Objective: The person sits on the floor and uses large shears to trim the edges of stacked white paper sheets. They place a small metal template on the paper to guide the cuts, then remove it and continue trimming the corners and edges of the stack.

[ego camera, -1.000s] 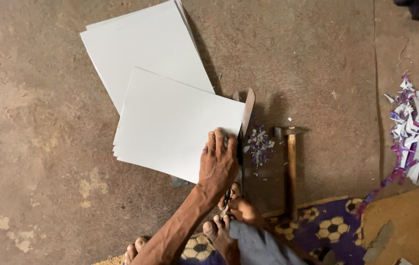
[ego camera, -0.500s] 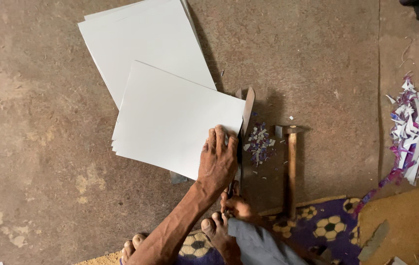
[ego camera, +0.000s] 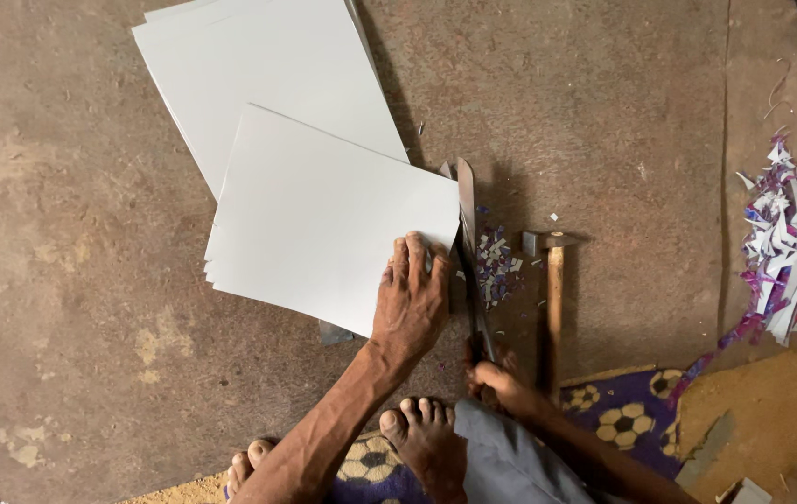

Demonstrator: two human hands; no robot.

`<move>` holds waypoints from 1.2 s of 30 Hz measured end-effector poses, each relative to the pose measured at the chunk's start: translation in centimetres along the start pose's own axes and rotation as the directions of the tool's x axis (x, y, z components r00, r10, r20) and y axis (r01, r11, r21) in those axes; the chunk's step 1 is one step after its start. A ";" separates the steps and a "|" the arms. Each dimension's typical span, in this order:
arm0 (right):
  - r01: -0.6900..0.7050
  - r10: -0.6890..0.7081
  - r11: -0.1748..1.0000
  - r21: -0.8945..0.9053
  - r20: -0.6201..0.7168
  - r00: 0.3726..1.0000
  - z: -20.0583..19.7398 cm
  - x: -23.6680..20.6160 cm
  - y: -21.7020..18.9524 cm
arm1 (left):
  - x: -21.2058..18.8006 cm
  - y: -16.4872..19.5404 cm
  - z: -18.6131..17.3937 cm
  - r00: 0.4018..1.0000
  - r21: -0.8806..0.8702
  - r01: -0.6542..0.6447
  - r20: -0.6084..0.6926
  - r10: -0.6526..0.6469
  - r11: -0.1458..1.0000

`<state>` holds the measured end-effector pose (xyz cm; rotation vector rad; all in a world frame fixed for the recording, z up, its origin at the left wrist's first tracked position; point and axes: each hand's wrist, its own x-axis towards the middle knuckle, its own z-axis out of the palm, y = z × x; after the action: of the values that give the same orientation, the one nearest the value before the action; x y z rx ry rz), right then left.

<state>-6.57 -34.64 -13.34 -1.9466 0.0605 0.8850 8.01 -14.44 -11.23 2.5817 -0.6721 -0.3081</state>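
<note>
Pressing flat, fingers spread, L hand (ego camera: 410,303) pins the near stack of white sheets (ego camera: 324,224) on the floor (ego camera: 72,308), by its right edge. R hand (ego camera: 496,375) is fisted tight round the handle of a long blade (ego camera: 469,252) lying along that edge. Hammer (ego camera: 553,299) just right, w/ paper scraps (ego camera: 494,266) between.

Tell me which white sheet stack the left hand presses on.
The nearer, smaller stack under the left hand, overlapping the farther, larger stack.
</note>
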 end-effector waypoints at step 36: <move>-0.036 -0.389 0.382 -0.924 -0.195 0.900 15.2 -2.3 -9.1 | -13.6 -6.4 0.3 0.971 0.122 -0.201 0.154 0.182 0.972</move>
<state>-13.19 -18.52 -9.29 -3.1031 -0.5426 0.3133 -1.12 -2.66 -13.16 2.6134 -1.0203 -0.3975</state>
